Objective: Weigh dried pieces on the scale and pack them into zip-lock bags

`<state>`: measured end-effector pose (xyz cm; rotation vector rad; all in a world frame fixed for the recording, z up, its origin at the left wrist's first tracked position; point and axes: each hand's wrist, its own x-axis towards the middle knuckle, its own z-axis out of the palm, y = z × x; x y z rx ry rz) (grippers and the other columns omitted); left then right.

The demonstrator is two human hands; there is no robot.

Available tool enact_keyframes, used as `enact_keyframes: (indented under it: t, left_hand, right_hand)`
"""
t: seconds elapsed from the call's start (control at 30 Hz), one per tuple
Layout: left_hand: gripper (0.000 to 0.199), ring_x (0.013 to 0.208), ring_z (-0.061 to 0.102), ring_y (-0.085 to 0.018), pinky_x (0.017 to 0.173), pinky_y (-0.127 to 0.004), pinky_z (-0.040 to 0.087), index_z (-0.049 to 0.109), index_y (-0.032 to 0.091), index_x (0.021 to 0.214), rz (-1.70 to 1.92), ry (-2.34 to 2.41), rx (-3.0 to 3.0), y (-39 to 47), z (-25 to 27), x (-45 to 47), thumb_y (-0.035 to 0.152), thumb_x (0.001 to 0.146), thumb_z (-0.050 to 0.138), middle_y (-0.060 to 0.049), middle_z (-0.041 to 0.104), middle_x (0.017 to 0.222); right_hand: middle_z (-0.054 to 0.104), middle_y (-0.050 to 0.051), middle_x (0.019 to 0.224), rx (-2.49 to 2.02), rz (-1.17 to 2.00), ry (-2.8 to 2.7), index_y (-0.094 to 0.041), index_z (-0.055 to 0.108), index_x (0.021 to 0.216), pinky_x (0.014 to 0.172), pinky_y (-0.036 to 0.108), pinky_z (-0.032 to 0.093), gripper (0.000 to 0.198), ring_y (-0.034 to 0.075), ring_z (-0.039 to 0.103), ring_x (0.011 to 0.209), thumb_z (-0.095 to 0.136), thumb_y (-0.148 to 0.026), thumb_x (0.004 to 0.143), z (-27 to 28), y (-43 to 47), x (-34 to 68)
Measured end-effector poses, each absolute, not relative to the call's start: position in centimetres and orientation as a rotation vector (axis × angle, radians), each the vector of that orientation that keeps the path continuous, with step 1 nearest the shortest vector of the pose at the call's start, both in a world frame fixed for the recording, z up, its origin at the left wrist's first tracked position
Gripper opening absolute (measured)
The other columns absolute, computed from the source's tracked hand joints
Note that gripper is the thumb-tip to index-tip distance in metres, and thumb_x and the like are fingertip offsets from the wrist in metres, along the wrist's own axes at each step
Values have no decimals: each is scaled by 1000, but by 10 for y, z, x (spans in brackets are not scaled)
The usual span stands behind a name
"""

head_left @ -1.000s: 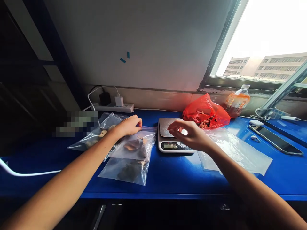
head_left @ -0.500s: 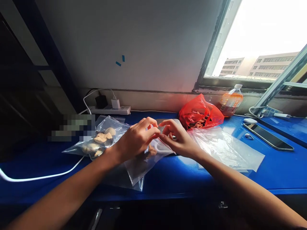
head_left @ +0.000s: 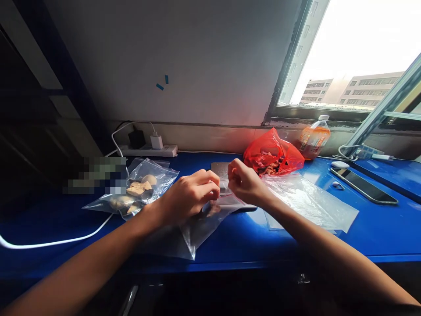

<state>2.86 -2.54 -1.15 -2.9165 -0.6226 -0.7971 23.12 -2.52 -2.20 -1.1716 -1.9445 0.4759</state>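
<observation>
Blue desktop (head_left: 256, 248) spans the view beneath a grey wall (head_left: 204, 57), with a window towards one o'clock. Near the desk's front edge, a clear zip bag (head_left: 201, 233) with brown pieces (head_left: 214, 209) in it hangs slantwise, its red-lined mouth reaching over the front of a kitchen scale (head_left: 221, 167). Compared with half a second ago, the hands have drawn slightly apart, the right has curled tighter, and more of the scale shows; I judge that the bag's weight now falls mainly to the left side.

Taking the bag as the clock's centre, its low corner points to seven and its mouth towards one or two, and its long axis follows that slant. The left hand (head_left: 192, 193) is closed on the bag's upper edge. The right hand (head_left: 245, 177) is folded inward beside it; its fingertips are hidden, so I cannot tell whether they pinch the plastic.

Further out, a bag of tan lumps (head_left: 140, 188) lies at ten, a power strip (head_left: 164, 151) at half past ten, a red bag (head_left: 279, 153) and bottle (head_left: 315, 139) at two, flat clear bags (head_left: 305, 204) at three, and a phone (head_left: 363, 186) beyond them.
</observation>
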Motion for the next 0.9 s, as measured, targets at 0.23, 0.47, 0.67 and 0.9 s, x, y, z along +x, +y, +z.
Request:
enact_keyframes:
  t: [0.23,0.47,0.67,0.9]
  left_hand:
    - [14,85,65,-17,75,-28,48,60,21,97,-664,-946,-2976,-16,-8,21,23,94,47,-3,68,96]
    - [22,89,59,-18,79,-29,45,62,24,91,-589,-1170,-2846,15,-3,1,35,95,44,-1,67,96]
    - [18,71,58,-14,67,-28,46,62,21,84,-1210,-1146,-2640,14,23,-4,35,91,53,-1,66,82]
    - [16,47,51,-5,48,-20,41,63,18,82,-1880,-979,-2232,15,86,14,33,86,67,8,57,55]
  right_hand:
    - [60,2,81,-980,567,-2236,-18,63,84,62,24,39,14,12,53,72,59,-31,84,-12,-37,237]
    - [58,2,77,-1133,464,-2227,-17,61,72,60,24,39,26,12,53,68,62,-40,84,-12,-42,231]
    - [59,2,87,-967,590,-1701,-22,54,108,63,26,44,33,14,57,77,60,-44,85,6,-43,247]
    - [58,11,118,-889,899,-1655,-30,35,133,72,35,53,64,23,62,99,51,-66,83,-13,-73,274]
